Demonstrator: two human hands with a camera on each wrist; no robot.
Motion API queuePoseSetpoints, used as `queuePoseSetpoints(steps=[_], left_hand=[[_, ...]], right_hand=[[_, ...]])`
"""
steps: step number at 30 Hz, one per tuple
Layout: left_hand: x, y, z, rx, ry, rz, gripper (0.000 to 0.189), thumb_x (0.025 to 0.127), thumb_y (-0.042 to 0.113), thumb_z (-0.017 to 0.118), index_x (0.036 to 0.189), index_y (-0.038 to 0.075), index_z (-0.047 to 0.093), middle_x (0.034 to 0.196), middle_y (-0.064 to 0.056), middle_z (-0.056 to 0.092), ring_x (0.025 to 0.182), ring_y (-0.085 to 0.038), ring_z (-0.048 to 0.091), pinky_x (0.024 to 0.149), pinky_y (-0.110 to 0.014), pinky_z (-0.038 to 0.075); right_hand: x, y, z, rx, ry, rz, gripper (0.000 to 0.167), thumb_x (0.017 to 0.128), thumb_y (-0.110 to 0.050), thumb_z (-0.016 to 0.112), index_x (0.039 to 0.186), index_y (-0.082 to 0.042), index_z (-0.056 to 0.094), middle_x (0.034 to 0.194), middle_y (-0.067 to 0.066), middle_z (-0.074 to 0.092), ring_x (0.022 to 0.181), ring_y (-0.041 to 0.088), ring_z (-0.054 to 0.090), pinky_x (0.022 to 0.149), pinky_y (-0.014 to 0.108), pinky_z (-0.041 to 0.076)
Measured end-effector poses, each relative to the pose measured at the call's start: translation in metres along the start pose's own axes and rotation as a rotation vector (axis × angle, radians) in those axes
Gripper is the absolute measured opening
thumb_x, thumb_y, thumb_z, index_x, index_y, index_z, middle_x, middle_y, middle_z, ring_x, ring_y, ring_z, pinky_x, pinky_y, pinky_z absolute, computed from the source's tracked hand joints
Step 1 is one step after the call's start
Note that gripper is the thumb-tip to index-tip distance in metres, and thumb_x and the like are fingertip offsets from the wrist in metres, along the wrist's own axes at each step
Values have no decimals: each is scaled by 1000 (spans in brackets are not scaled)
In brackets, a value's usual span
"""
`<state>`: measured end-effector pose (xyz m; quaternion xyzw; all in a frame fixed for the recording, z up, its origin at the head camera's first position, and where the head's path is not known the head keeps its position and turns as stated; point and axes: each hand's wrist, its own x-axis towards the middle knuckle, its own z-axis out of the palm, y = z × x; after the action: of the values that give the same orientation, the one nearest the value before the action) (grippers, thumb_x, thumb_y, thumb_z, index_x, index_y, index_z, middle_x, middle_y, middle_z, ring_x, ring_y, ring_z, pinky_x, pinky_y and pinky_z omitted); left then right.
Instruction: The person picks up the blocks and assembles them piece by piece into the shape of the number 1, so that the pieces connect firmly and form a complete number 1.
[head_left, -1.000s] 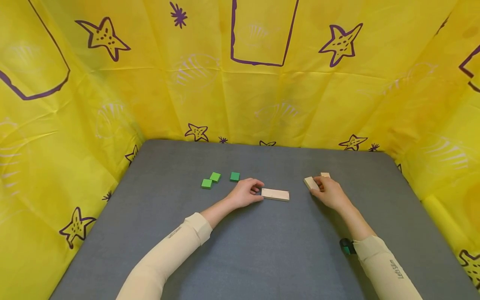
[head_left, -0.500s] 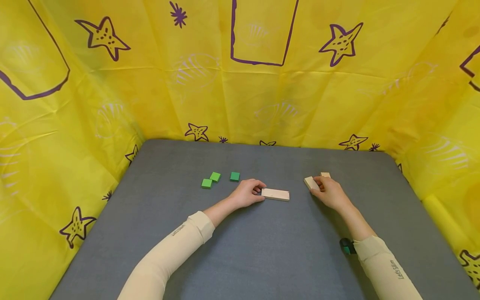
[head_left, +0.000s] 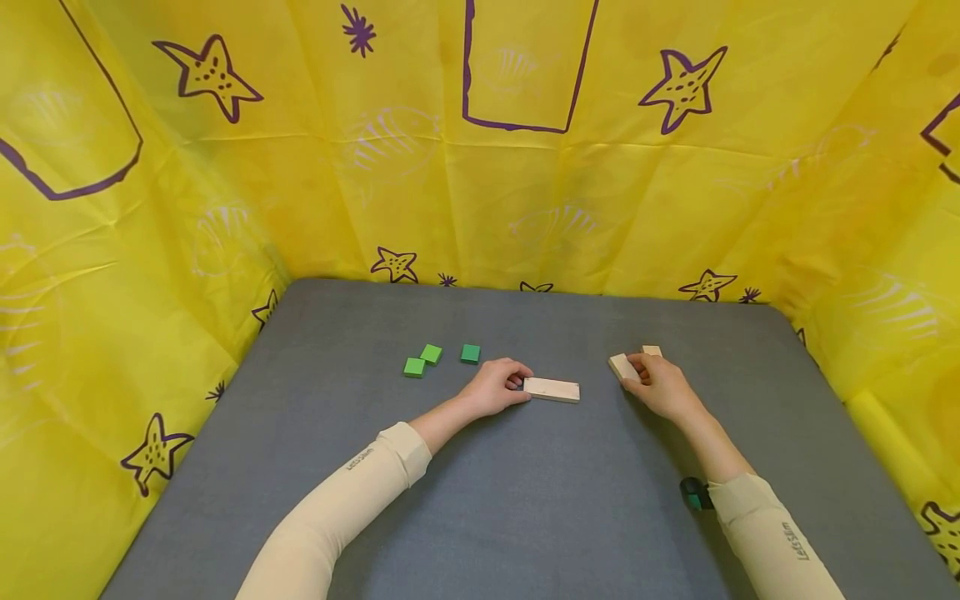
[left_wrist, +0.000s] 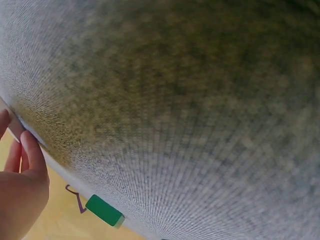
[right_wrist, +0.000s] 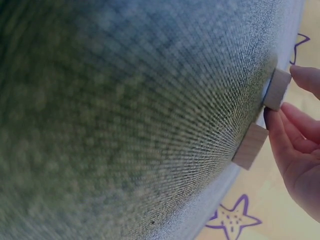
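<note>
A long pale wooden block (head_left: pixel 552 390) lies flat on the dark grey table. My left hand (head_left: pixel 497 387) pinches its left end, thumb on the near side and fingers at the far side. That end shows at the edge of the left wrist view, between the fingertips. To the right, my right hand (head_left: pixel 662 387) grips a smaller wooden block (head_left: pixel 622 367), set at a slant, between thumb and fingers. Just behind that hand sits another wooden block (head_left: pixel 651 350), partly hidden by it; the right wrist view shows this second block (right_wrist: pixel 251 146) beside the held one.
Two light green tiles (head_left: pixel 414 367) touch or nearly touch at the left, with a darker green tile (head_left: pixel 470 354) between them and my left hand. The grey table (head_left: pixel 480 517) ends at yellow cloth walls (head_left: pixel 480 192) at the back and sides.
My left hand has shifted slightly right, its fingertips closing in on the end of the long wooden block. The right hand and its block look the same.
</note>
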<state>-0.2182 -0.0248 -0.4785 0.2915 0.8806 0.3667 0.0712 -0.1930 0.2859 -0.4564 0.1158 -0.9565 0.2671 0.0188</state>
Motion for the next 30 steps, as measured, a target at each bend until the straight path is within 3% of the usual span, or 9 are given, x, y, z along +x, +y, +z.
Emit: queuePoseSetpoints(steps=[21, 30], left_hand=[[-3, 3, -3, -37, -2, -32, 30, 81, 11, 80, 108, 1, 70, 96, -8, 67, 88, -15, 63, 76, -20, 52], [-8, 9, -10, -54, 8, -47, 31, 82, 12, 80, 109, 2, 70, 97, -7, 68, 88, -14, 64, 77, -20, 52]], right_hand=[[-1, 0, 1, 7, -7, 6, 42, 88, -9, 70, 120, 14, 56, 101, 26, 62, 92, 38, 60, 84, 54, 49], [0, 1, 1, 4, -12, 11, 43, 88, -11, 70, 121, 13, 56, 104, 26, 62, 93, 38, 60, 84, 53, 50]])
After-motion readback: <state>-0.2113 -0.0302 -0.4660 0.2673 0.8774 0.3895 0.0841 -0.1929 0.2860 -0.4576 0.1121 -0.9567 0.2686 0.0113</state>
